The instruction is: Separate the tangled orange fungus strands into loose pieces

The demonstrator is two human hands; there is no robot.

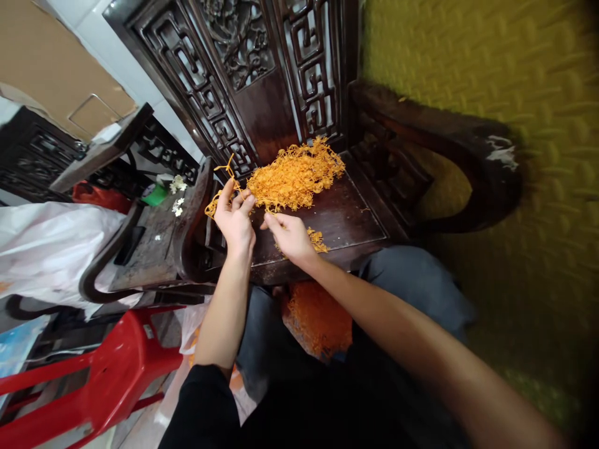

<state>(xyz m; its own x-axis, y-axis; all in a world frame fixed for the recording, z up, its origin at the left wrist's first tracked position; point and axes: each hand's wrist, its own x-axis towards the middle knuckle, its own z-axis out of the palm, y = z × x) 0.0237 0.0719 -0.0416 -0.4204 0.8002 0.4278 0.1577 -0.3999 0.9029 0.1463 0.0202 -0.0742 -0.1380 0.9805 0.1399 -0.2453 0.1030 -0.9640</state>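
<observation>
the orange strand [225, 167] is in the grip itself: it loops over and past the raised fingers of the left hand [237, 212], some of it hanging on the outer side of that hand. the left hand grasps it with bent fingers, the thumb drawn in toward them. the right hand [289, 234], just beside and a little nearer to the body, pinches a bit of orange between thumb and fingertips; whether this is the same length cannot be told.

right beyond the grip lies a tangled orange heap [299, 174], its near edge close to the fingertips. on the near side of the right hand, partly hidden by it, is a small orange clump [318, 241]. heap and clump rest on the dark wooden seat [349, 215] under the hands, and past the heap rises the carved chair back [269, 115]. right of the grip curves a thick armrest [472, 146].

below the grip, between grey trouser legs [412, 280], sits a darker orange mass [321, 318]. left of the grip, another wooden chair [154, 249] carries white pieces [178, 194] and a green item [154, 194]; farther out spreads a white plastic sheet [56, 240]. down and left of the grip stands a red plastic chair [121, 352].
</observation>
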